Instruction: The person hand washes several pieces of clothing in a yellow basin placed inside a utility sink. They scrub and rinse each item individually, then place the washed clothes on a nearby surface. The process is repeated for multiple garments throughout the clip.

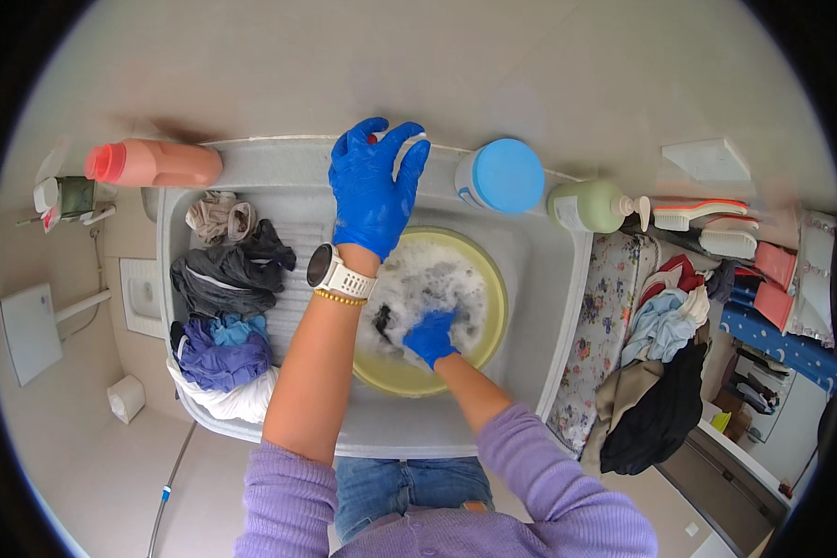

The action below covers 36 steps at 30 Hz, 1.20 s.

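Observation:
My left hand [376, 185], in a blue rubber glove, reaches over the back ledge of the laundry sink [530, 244]. Its fingers curl around something small, of which only a red bit and a white bit show. My right hand [432, 338], gloved in blue too, is partly under the suds in a yellow-green round basin [499, 300]. A dark piece of cloth [383, 322] shows in the foam beside it; whether that hand grips anything is hidden. Several garments lie on the ribbed washboard side: beige cloth [216, 216], dark grey cloth [227, 279], purple cloth [227, 359] and white cloth [240, 397].
Along the back ledge are a pink bottle [167, 162], a tub with a blue lid [508, 174] and a green pump bottle [589, 207]. Brushes [697, 209] are at the right. Clothes [659, 404] lie on a floral cover [600, 307] beside the sink.

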Motion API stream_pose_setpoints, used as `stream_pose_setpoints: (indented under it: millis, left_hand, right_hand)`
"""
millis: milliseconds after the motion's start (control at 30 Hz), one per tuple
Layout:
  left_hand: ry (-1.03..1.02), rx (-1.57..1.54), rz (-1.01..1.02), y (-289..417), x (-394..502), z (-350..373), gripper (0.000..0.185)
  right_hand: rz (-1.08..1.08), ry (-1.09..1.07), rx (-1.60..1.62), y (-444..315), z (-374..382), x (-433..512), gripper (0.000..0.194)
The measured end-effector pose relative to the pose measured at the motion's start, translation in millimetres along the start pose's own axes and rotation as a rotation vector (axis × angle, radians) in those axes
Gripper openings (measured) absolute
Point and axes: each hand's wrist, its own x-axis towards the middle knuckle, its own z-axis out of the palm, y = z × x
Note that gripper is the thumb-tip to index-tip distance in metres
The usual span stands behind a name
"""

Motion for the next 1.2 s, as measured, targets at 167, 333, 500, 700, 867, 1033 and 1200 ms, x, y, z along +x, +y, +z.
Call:
stream_pose_setpoints:
  millis: [167, 333, 500, 700, 867, 1033, 1200]
  left_hand:
    - [0.063, -0.068, 0.115, -12, -5, -14, 0.015]
    - [0.123, -0.247, 0.046, -18, -47, -27, 0.012]
    - [0.024, -0.632, -0.586, -38, -191, -11, 0.020]
    - [0.012, -0.905, -1.263, -99, -298, 75, 0.060]
    - [-0.100, -1.412, -1.542, -129, -306, 82, 0.067]
    - [0.141, -1.639, -1.424, -118, -316, 80, 0.039]
    - [-0.278, -0.890, -1.006, -105, -310, 84, 0.029]
  right_hand:
    - [-0.084, -0.373, 0.470, 8, -43, 5, 0.074]
    - [-0.106, -0.100, 0.105, 6, -61, -3, 0.070]
    - [0.174, 0.437, 0.606, 22, -68, -9, 0.079]
    - [0.224, 0.074, 1.105, -27, -58, 5, 0.082]
    - [-0.071, -0.103, 1.514, -49, -71, -34, 0.066]
    - [-0.107, 0.099, 1.280, -76, -81, -64, 0.036]
    - [0.061, 0.216, 1.053, -73, -79, -38, 0.027]
